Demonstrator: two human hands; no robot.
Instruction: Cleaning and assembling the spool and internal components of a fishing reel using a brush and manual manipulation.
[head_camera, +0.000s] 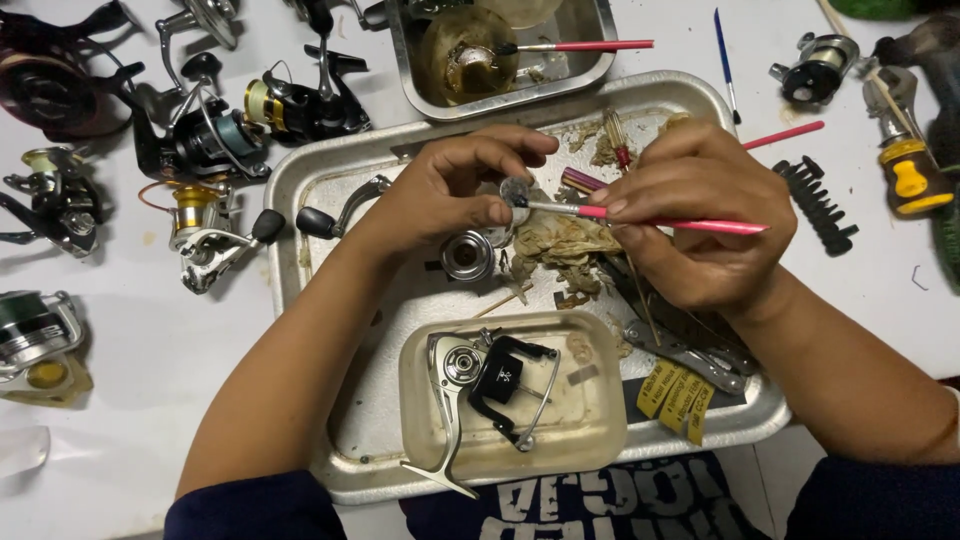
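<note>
The left hand (455, 190) pinches a small round metal part (515, 190) over the metal tray (330, 170). The right hand (690, 215) grips a pink brush (680, 220), its tip on that part. Beneath lie crumpled rags (560, 245); nearer sits a plastic tub (590, 420) holding a reel body (455, 370). More fishing reels (200, 140) crowd the table (130, 340) to the left.

Bright, even light falls from overhead, washing the white desk (120, 370) almost flat. Soft glare sits on the metal tray (350, 470) rim and the clear plastic tub (590, 440). Shadows are faint and short. Focus is sharp at centre; far corners darken slightly.
</note>
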